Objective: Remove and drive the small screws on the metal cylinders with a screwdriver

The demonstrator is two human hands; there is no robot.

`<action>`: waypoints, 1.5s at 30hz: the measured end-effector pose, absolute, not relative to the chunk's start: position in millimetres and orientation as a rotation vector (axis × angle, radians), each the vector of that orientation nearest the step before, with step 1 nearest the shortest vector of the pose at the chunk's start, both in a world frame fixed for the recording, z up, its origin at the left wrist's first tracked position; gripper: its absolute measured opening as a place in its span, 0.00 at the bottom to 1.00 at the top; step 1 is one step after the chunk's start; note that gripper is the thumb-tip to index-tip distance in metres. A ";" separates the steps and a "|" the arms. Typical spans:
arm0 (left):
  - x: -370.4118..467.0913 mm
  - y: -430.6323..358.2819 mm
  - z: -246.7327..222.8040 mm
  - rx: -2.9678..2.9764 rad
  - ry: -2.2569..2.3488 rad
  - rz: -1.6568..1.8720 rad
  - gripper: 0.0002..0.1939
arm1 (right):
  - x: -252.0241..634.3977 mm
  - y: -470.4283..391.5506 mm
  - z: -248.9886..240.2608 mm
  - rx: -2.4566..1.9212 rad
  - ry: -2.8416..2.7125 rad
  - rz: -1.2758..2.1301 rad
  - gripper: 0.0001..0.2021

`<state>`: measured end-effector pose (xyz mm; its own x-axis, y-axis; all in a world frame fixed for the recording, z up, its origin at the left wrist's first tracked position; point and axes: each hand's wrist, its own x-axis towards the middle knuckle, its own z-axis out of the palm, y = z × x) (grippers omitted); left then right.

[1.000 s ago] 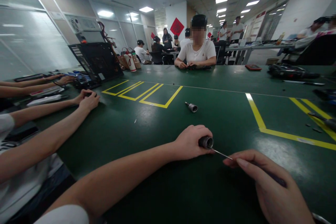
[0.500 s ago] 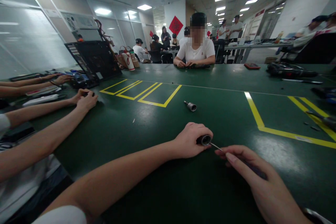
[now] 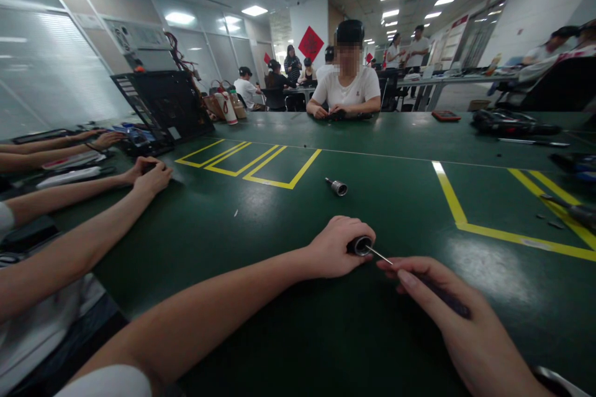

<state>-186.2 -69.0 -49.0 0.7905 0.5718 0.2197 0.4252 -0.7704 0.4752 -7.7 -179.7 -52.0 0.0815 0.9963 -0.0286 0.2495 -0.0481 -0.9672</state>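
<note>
My left hand [image 3: 339,247] is wrapped round a dark cylindrical part [image 3: 361,246], whose open metal-rimmed end faces me and to the right. In my right hand [image 3: 449,298] is a thin screwdriver [image 3: 382,255] with a dark handle. Its shaft points left, and its tip is at the rim of the part's opening; whether it touches the inside is too small to tell. Beyond my hands, a small metal socket piece with a thin shank [image 3: 338,187] lies on the green table [image 3: 261,229].
Another person's hands [image 3: 151,177] rest on the table at the left, near a black frame [image 3: 172,99]. Across sits a person in a white shirt [image 3: 347,90]. Yellow tape [image 3: 449,195] marks the table. A black tool [image 3: 514,122] lies at the far right.
The screwdriver tip has shifted slightly left against the opening, and my right hand has moved a little left with it. The whole view has shifted slightly.
</note>
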 end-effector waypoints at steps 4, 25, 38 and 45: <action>-186.5 -69.0 -47.6 2.593 0.696 0.445 0.07 | -8.1 -177.4 -54.0 -1.432 -1.263 1.137 0.15; -185.0 -71.6 -47.0 2.594 0.734 0.448 0.06 | -7.8 -178.1 -51.7 -1.308 -1.058 1.302 0.15; -182.7 -73.2 -48.4 2.610 0.996 0.498 0.07 | -10.2 -177.3 -49.7 -1.520 -1.326 1.048 0.15; -182.3 -74.1 -48.2 2.613 1.039 0.493 0.06 | -10.2 -175.0 -50.5 -1.515 -1.338 0.981 0.16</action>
<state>-182.3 -74.1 -48.2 0.6821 0.7014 0.2068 0.6036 -0.6997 0.3821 -10.2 -175.0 -50.5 0.1131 0.9935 -0.0139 0.3121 -0.0488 -0.9488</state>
